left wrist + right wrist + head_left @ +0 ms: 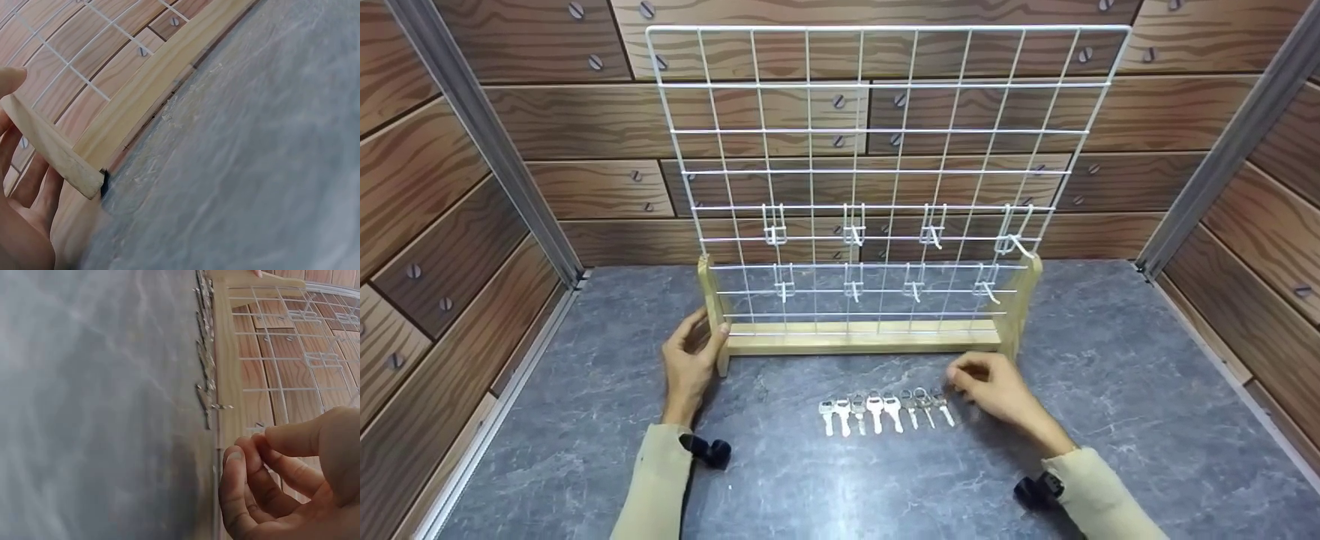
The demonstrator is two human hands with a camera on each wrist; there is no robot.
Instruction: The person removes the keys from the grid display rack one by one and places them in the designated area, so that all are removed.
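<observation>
A white wire grid (855, 172) stands upright in a pale wooden stand (855, 346). My left hand (690, 360) grips the stand's left upright, thumb on one side and fingers on the other; the left wrist view shows this wooden end piece (53, 143) between them. Several metal keys (874, 412), some visibly with rings, lie in a row on the table in front of the stand. Just right of the row is my right hand (994, 386), near the rightmost key. Its fingers are loosely curled with thumb and index tips close together, and nothing shows between them in the right wrist view.
Several white wire hooks (853, 234) hang on the grid in two rows, pointing forward. The grey marbled tabletop (810, 487) surrounds the stand. Wood-patterned walls (1185, 120) with metal corner posts (1245, 97) enclose the back and sides.
</observation>
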